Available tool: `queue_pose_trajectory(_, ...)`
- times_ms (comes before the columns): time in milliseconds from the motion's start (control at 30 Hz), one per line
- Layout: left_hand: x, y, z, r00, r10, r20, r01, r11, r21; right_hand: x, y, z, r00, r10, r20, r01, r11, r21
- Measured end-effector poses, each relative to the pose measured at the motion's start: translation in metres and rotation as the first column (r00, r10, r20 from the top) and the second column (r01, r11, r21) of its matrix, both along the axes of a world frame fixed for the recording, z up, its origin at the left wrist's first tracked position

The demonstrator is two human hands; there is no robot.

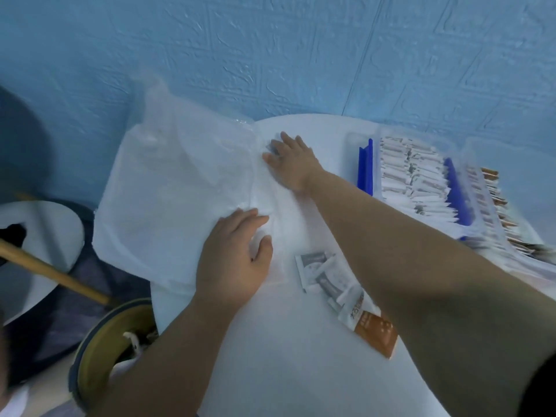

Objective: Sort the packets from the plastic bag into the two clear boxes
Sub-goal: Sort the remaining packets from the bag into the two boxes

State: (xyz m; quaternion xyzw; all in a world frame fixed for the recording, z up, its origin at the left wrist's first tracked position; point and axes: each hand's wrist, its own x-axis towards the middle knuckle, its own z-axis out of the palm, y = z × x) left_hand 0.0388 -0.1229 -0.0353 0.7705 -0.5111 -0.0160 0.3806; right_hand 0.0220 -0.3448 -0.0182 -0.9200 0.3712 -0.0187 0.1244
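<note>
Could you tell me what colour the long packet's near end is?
Orange-brown on the long packet, head view.

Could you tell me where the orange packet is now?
In the head view, the orange packet lies on the white table, right of centre, beside the grey packets.

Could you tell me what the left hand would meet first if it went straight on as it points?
The left hand, flat on the plastic bag, would likely reach the right hand first, though depth is unclear.
</note>
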Motion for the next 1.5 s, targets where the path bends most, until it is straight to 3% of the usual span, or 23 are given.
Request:
queue_pose_trajectory(167, 0.002, -0.003, -0.001, 1.000, 0.015, -0.013, -0.015, 1.000, -0.008, -0.019, 0.013, 0.002, 0.998, 0.061, -0.002, -0.061, 0.998, -0.027)
queue_pose_trajectory(400, 0.004, -0.001, -0.001, 1.000, -0.009, -0.009, 0.009, 1.000, 0.000, -0.115, 0.101, 0.042, 0.984, 0.117, 0.133, -0.146, 0.961, 0.233)
queue_pose_trajectory(500, 0.001, -0.001, 0.002, 0.999, -0.033, -0.034, 0.034, 0.998, 0.047, -0.162, 0.128, 0.039, 0.974, 0.158, 0.162, -0.187, 0.966, 0.180)
queue_pose_trajectory(600, -0.001, 0.002, 0.011, 0.994, -0.075, -0.084, 0.078, 0.996, 0.030, -0.184, 0.144, 0.025, 0.972, 0.114, 0.204, -0.126, 0.991, 0.047)
queue_pose_trajectory(700, -0.007, 0.017, 0.015, 0.971, -0.072, 0.227, 0.067, 0.997, 0.030, -0.192, 0.153, 0.012, 0.992, 0.108, 0.057, -0.106, 0.993, -0.046)
queue_pose_trajectory(767, -0.014, 0.031, 0.020, 0.929, -0.043, 0.367, -0.025, 0.983, 0.180, -0.193, 0.153, 0.005, 0.994, 0.112, -0.015, -0.113, 0.985, -0.133)
queue_pose_trajectory(867, -0.025, 0.046, 0.017, 0.952, -0.090, 0.292, -0.081, 0.846, 0.527, -0.197, 0.153, 0.001, 0.994, 0.108, 0.037, -0.102, 0.986, -0.130)
queue_pose_trajectory(933, -0.030, 0.048, 0.012, 0.957, -0.135, 0.256, -0.046, 0.802, 0.595, -0.206, 0.156, -0.003, 0.987, 0.126, 0.099, -0.110, 0.982, -0.152)
queue_pose_trajectory(1133, -0.027, -0.010, 0.014, 0.956, -0.198, 0.218, 0.053, 0.842, 0.537, -0.230, 0.161, -0.009, 0.962, 0.152, 0.224, -0.105, 0.972, -0.212)
queue_pose_trajectory(1367, -0.028, -0.070, 0.018, 0.974, -0.195, 0.119, 0.127, 0.895, 0.428, -0.229, 0.163, -0.008, 0.954, 0.153, 0.256, -0.107, 0.977, -0.184)
queue_pose_trajectory(1500, -0.047, -0.048, 0.031, 0.970, -0.208, 0.123, 0.187, 0.968, 0.167, -0.235, 0.159, -0.003, 0.911, 0.171, 0.375, -0.116, 0.979, -0.166)
